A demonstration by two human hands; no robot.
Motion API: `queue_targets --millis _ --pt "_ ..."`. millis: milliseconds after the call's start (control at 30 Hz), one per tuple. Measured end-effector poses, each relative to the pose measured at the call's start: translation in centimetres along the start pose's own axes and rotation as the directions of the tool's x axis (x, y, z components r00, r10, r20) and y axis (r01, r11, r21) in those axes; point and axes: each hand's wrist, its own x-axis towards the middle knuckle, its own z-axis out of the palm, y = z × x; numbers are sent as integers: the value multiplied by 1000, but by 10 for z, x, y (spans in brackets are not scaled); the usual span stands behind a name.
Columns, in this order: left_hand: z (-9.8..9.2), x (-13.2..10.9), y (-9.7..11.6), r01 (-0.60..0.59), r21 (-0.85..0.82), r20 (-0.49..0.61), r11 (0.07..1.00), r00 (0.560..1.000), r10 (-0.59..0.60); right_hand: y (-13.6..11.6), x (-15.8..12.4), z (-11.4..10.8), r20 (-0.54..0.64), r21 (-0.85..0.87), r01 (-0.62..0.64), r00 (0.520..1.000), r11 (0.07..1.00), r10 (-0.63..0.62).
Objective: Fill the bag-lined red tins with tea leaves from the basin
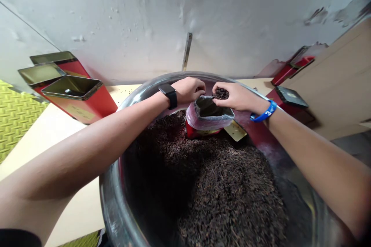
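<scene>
My right hand (pixel 236 96) is closed round a clump of dark, dry tea leaves (pixel 222 93), just above the right side of a plastic-lined red tin (pixel 199 133). The clear plastic bag (pixel 208 121) is folded down over the tin's mouth. At the back left of that mouth is my left hand (pixel 189 89), its fingers curled in; what they hold, if anything, is hidden. The tin stands in a heap of loose tea leaves (pixel 232 193) inside a large round metal basin (pixel 111 197). A small gold-coloured lid (pixel 236 130) lies against the tin's right side.
Several red tins (pixel 95 100) with open tops stand left of the basin on a pale board (pixel 26 158). More red tins (pixel 290 100) are at the right, beside a tan panel (pixel 342 69). A peeling grey wall (pixel 139 19) rises behind. Yellow-green matting (pixel 17 119) shows at far left.
</scene>
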Motion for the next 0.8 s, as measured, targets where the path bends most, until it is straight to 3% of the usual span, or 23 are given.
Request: queue_targets --millis 433,800 --pt "2 0 1 0 -55 -4 998 1000 -1 0 0 0 -138 31 28 990 999 -24" --pt "1 -2 7 -91 -22 -18 996 996 90 -5 -3 3 -262 13 3 965 1000 1"
